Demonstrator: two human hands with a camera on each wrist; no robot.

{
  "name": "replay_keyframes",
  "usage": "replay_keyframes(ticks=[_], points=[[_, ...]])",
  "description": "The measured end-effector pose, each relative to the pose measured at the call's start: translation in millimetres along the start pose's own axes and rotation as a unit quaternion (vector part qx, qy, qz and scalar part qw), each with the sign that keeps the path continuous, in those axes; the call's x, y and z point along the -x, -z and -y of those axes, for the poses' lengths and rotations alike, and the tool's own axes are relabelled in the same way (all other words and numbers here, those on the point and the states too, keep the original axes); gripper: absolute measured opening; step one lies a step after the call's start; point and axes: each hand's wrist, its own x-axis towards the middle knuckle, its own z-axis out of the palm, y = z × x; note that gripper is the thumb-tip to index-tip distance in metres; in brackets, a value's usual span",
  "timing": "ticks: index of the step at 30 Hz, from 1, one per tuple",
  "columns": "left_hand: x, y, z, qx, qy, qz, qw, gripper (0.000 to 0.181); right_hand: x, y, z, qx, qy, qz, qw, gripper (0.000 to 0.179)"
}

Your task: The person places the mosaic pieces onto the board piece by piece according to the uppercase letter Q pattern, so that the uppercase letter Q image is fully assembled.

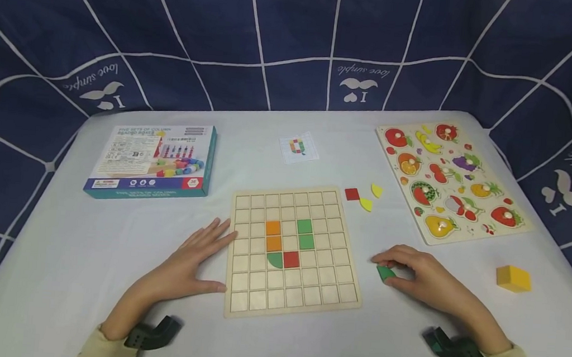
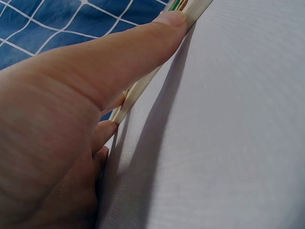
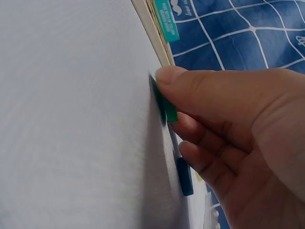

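A wooden grid board (image 1: pixel 293 297) lies on the white-covered table. Set in its cells are two orange squares (image 1: pixel 273 243), a green quarter-round tile (image 1: pixel 275 259), a red square (image 1: pixel 291 259) and two green squares (image 1: pixel 306 242). My left hand (image 1: pixel 180 268) is spread along the board's left edge, with thumb (image 2: pixel 171 19) and fingertips touching the rim. Right of the board, my right hand (image 1: pixel 425 273) pinches a green tile (image 1: pixel 385 273) between thumb and fingers, close over the table. In the right wrist view the tile (image 3: pixel 167 105) stands tilted; a dark blue piece (image 3: pixel 185 176) shows beyond it.
A loose red square (image 1: pixel 352 194) and two yellow pieces (image 1: pixel 366 204) lie off the board's upper right corner. Behind the board is a pattern card (image 1: pixel 298 148). A boxed set (image 1: pixel 151 159) is at left, a fruit puzzle (image 1: pixel 449 180) and yellow block (image 1: pixel 513 279) at right.
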Motion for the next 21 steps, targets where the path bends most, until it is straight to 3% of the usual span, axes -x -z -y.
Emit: replay_keyframes(ticks=[11, 21], points=[[0.0, -0.1, 0.8, -0.001, -0.002, -0.001, 1.0000, 0.098, -5.5, -1.9, 3.6, -0.050, -0.005, -0.069, 0.9963, 0.046], [0.0, 0.2, 0.9, 0.000, -0.003, 0.000, 1.0000, 0.098, -26.8, -6.5, 14.7, -0.112, -0.017, -0.107, 0.9878, 0.038]])
